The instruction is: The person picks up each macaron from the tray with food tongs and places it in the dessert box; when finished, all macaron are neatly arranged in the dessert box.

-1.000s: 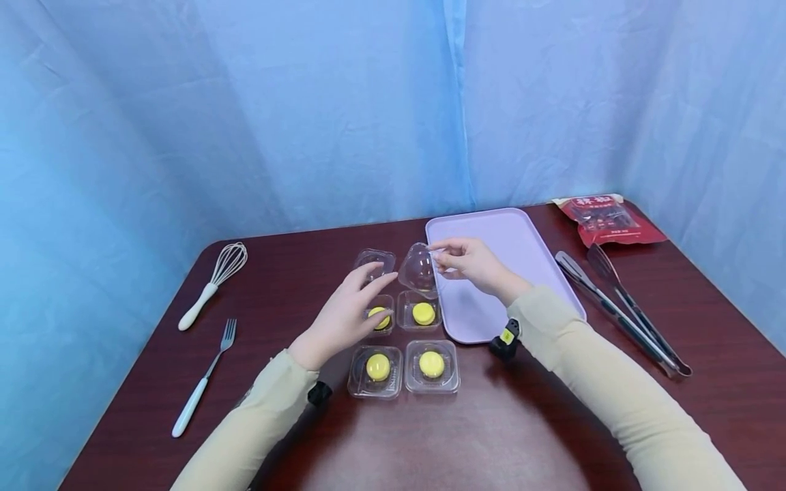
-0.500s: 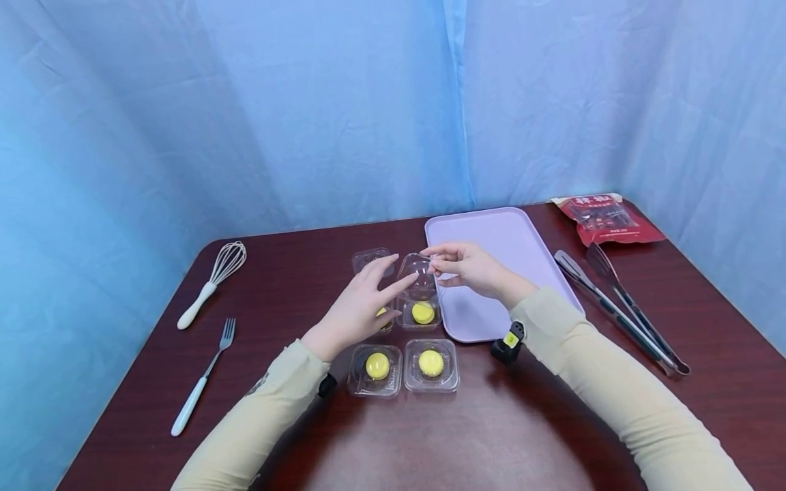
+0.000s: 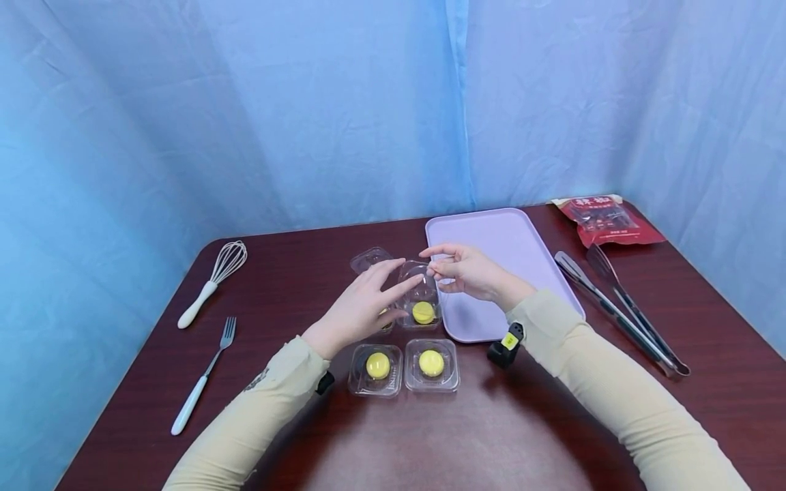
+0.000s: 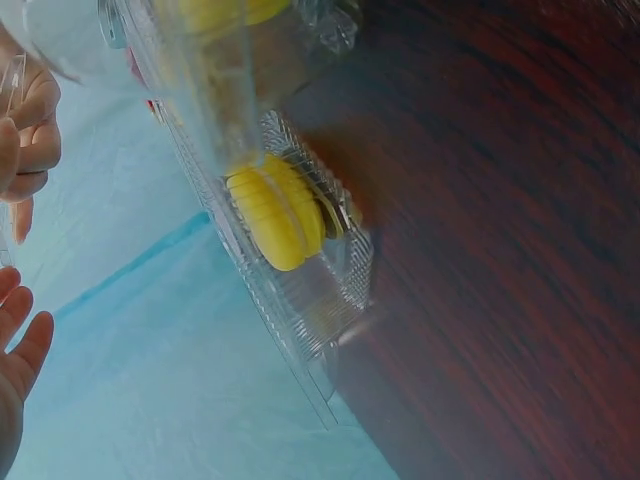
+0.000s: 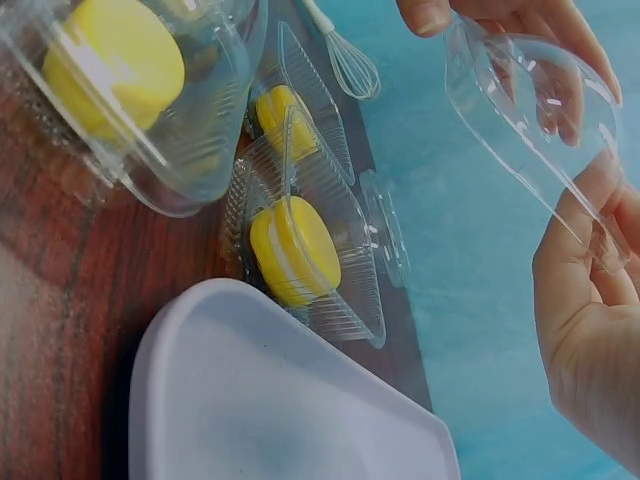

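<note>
My right hand point(image 3: 473, 274) pinches the edge of a clear domed plastic lid point(image 5: 530, 110) above the back-right box base point(image 3: 405, 319), which holds a yellow macaron point(image 3: 423, 313). My left hand point(image 3: 359, 305) stands at the lid's left side, fingers spread and fairly straight, fingertips right at its edge. Beneath that hand another uncovered base with a macaron point(image 5: 280, 118) is mostly hidden in the head view. Two lidded boxes, each with a macaron, sit in front: the front-left box point(image 3: 358, 385) and the front-right box point(image 3: 451, 384).
A second clear lid point(image 3: 368, 258) lies behind my left hand. The lilac tray point(image 3: 503, 235) is just right of the boxes. Metal tongs point(image 3: 620, 310) and a red food packet point(image 3: 614, 221) lie further right. A whisk point(image 3: 211, 283) and fork point(image 3: 202, 382) are at left.
The lid in my right hand has come down and forward-tilted over the back-right base. My left hand has moved right, up to the lid's side.
</note>
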`<state>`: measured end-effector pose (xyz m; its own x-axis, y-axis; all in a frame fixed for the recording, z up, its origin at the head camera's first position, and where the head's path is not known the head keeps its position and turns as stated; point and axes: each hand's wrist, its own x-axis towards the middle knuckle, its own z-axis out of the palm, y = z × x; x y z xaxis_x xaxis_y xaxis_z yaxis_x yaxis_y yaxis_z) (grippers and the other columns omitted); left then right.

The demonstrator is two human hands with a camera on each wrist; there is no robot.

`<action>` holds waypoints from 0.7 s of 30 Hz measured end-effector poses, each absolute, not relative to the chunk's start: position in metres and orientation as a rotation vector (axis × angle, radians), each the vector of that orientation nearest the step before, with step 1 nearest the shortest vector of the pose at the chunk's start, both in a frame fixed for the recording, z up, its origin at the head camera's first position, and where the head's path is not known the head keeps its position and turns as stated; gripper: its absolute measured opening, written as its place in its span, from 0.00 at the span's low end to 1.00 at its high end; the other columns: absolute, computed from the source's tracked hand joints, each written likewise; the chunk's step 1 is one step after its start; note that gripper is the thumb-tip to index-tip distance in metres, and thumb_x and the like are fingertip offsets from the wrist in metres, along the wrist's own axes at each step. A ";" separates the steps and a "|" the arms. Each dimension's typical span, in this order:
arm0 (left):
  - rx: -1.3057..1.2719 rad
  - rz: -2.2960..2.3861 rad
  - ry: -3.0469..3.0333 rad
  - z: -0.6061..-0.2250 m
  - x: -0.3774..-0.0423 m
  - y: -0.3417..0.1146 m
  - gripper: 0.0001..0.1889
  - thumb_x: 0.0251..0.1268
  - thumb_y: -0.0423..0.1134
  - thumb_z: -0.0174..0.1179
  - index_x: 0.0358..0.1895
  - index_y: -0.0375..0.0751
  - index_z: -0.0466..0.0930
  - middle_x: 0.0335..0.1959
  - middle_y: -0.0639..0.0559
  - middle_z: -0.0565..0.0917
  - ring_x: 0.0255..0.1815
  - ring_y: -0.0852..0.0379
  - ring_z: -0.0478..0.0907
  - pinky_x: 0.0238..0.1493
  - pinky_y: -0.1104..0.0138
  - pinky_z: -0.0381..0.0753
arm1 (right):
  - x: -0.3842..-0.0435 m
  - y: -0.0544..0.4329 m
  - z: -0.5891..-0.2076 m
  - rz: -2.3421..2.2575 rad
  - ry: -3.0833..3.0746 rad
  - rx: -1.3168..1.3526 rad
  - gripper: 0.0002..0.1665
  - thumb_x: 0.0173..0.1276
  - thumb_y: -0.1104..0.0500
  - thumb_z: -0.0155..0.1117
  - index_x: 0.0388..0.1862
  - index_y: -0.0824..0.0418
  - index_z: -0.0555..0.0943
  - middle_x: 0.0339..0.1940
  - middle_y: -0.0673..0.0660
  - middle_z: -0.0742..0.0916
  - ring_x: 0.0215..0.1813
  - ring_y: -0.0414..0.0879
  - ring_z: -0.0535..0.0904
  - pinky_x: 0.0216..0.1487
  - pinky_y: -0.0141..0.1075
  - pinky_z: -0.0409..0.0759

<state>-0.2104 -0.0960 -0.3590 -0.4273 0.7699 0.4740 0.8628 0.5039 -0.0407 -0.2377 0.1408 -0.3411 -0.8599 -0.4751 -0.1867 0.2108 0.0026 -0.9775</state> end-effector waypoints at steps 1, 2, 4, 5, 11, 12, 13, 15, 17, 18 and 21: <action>-1.355 -0.296 -2.311 -0.359 -0.210 -0.096 0.34 0.54 0.42 0.70 0.66 0.49 0.69 0.64 0.36 0.69 0.64 0.44 0.68 0.64 0.55 0.70 | -0.237 0.141 -0.341 -1.909 1.804 -0.270 0.24 0.72 0.68 0.47 0.66 0.69 0.63 0.27 0.46 0.82 0.31 0.35 0.75 0.35 0.28 0.77; -1.364 -0.303 -2.310 -0.359 -0.210 -0.096 0.34 0.54 0.42 0.70 0.66 0.48 0.69 0.64 0.36 0.68 0.64 0.44 0.68 0.64 0.55 0.69 | -0.237 0.141 -0.341 -1.909 1.798 -0.268 0.23 0.72 0.68 0.47 0.65 0.69 0.63 0.27 0.46 0.82 0.30 0.35 0.75 0.35 0.28 0.77; -1.385 -0.324 -2.315 -0.358 -0.210 -0.096 0.34 0.54 0.43 0.69 0.66 0.48 0.69 0.65 0.36 0.68 0.65 0.43 0.67 0.66 0.55 0.68 | -0.236 0.140 -0.341 -1.908 1.785 -0.267 0.23 0.72 0.69 0.47 0.65 0.68 0.64 0.27 0.46 0.82 0.30 0.35 0.75 0.35 0.28 0.77; -1.396 -0.340 -2.319 -0.358 -0.210 -0.096 0.34 0.54 0.43 0.69 0.66 0.48 0.69 0.65 0.36 0.67 0.65 0.43 0.67 0.66 0.55 0.67 | -0.236 0.140 -0.341 -1.910 1.778 -0.264 0.22 0.72 0.69 0.47 0.65 0.67 0.64 0.27 0.46 0.82 0.30 0.35 0.76 0.35 0.29 0.77; -1.431 -0.420 -2.329 -0.354 -0.209 -0.096 0.34 0.54 0.45 0.69 0.66 0.48 0.69 0.63 0.37 0.68 0.63 0.45 0.68 0.65 0.56 0.68 | -0.234 0.137 -0.344 -1.873 1.799 -0.317 0.22 0.72 0.67 0.48 0.64 0.67 0.65 0.28 0.46 0.83 0.32 0.36 0.77 0.37 0.30 0.79; -1.430 -0.425 -2.331 -0.354 -0.208 -0.096 0.34 0.53 0.45 0.69 0.66 0.48 0.69 0.63 0.38 0.69 0.63 0.45 0.68 0.65 0.56 0.68 | -0.234 0.137 -0.345 -1.855 1.827 -0.338 0.22 0.73 0.67 0.48 0.64 0.68 0.64 0.29 0.46 0.83 0.33 0.36 0.78 0.39 0.31 0.80; -1.427 -0.431 -2.334 -0.353 -0.208 -0.096 0.34 0.53 0.45 0.69 0.66 0.48 0.69 0.62 0.38 0.69 0.62 0.45 0.69 0.64 0.56 0.69 | -0.234 0.138 -0.345 -1.837 1.860 -0.358 0.23 0.73 0.66 0.47 0.65 0.69 0.63 0.31 0.47 0.83 0.35 0.37 0.78 0.42 0.33 0.81; -1.415 -0.443 -2.348 -0.353 -0.207 -0.096 0.34 0.53 0.46 0.70 0.66 0.48 0.70 0.62 0.39 0.70 0.61 0.46 0.69 0.63 0.56 0.70 | -0.234 0.139 -0.346 -1.795 1.940 -0.405 0.25 0.73 0.64 0.48 0.66 0.72 0.62 0.37 0.50 0.84 0.40 0.39 0.79 0.49 0.38 0.81; -1.397 -0.460 -2.365 -0.353 -0.207 -0.097 0.34 0.53 0.46 0.70 0.66 0.48 0.70 0.62 0.39 0.70 0.61 0.46 0.69 0.62 0.56 0.70 | -0.233 0.142 -0.346 -1.740 2.064 -0.435 0.25 0.73 0.62 0.49 0.66 0.72 0.63 0.45 0.56 0.83 0.47 0.43 0.80 0.56 0.43 0.79; -1.384 -0.466 -2.378 -0.353 -0.207 -0.097 0.34 0.53 0.46 0.70 0.66 0.48 0.70 0.62 0.40 0.70 0.61 0.47 0.69 0.62 0.56 0.70 | -0.232 0.144 -0.346 -1.719 2.125 -0.449 0.25 0.73 0.61 0.50 0.65 0.72 0.64 0.48 0.60 0.82 0.50 0.46 0.79 0.58 0.46 0.77; -1.331 -0.493 -2.419 -0.353 -0.206 -0.099 0.34 0.53 0.46 0.70 0.65 0.47 0.70 0.62 0.39 0.70 0.61 0.46 0.69 0.61 0.56 0.71 | -0.228 0.149 -0.344 -1.607 2.344 -0.513 0.26 0.71 0.58 0.55 0.64 0.69 0.68 0.57 0.66 0.79 0.57 0.54 0.76 0.60 0.50 0.74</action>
<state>-0.2064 -0.0985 -0.3532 -0.5058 0.7377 0.4472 0.8539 0.5019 0.1379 -0.2285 0.1488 -0.3437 -0.9061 -0.4231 -0.0091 -0.1441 0.3287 -0.9334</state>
